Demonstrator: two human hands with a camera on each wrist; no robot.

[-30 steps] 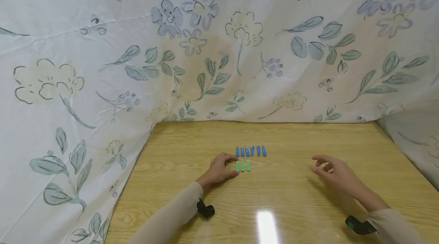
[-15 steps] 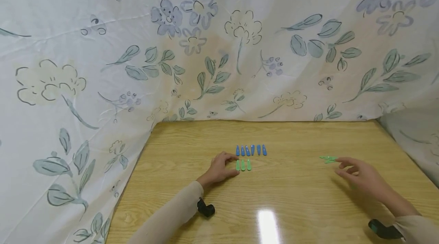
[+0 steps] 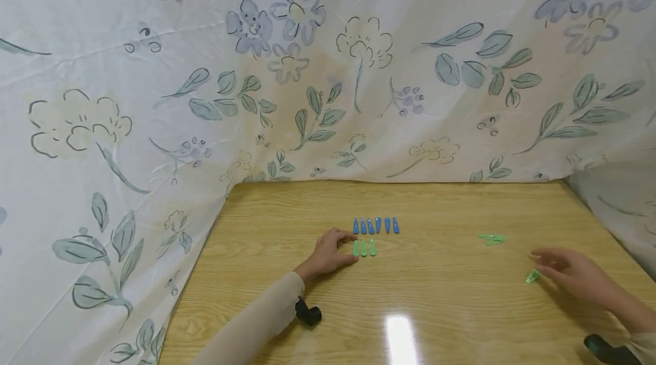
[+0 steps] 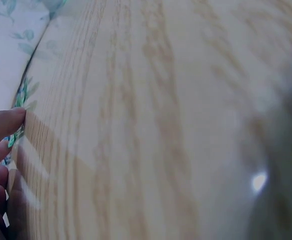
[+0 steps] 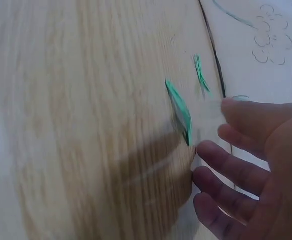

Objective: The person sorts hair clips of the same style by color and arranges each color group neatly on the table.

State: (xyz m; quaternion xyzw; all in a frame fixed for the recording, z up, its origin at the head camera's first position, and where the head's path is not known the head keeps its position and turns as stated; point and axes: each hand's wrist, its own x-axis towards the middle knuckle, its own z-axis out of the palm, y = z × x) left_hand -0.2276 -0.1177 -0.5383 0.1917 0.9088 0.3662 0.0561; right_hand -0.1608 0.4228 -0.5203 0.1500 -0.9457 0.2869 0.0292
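Note:
Three green snap hair clips (image 3: 364, 247) lie in a row on the wooden table, below a row of several blue snap hair clips (image 3: 371, 225). My left hand (image 3: 328, 252) rests beside the green row, its thumb and forefinger bent around the two ends of the leftmost clip. My right hand (image 3: 579, 274) hovers at the right with nothing held, fingers loosely bent. Just off its fingertips lies a single green hair clip (image 3: 533, 276), seen larger in the right wrist view as a green clip (image 5: 180, 111). Farther back, more green hair clips (image 3: 493, 239) overlap in a small heap.
Floral cloth (image 3: 359, 97) hangs behind and along both sides of the wooden table (image 3: 435, 308). Light glares off the tabletop near the front. Each wrist carries a black camera, such as the left one (image 3: 308, 312).
My right hand has moved rightward and toward me, away from the green heap, uncovering the heap and the single green clip. The left hand and both rows stay put.

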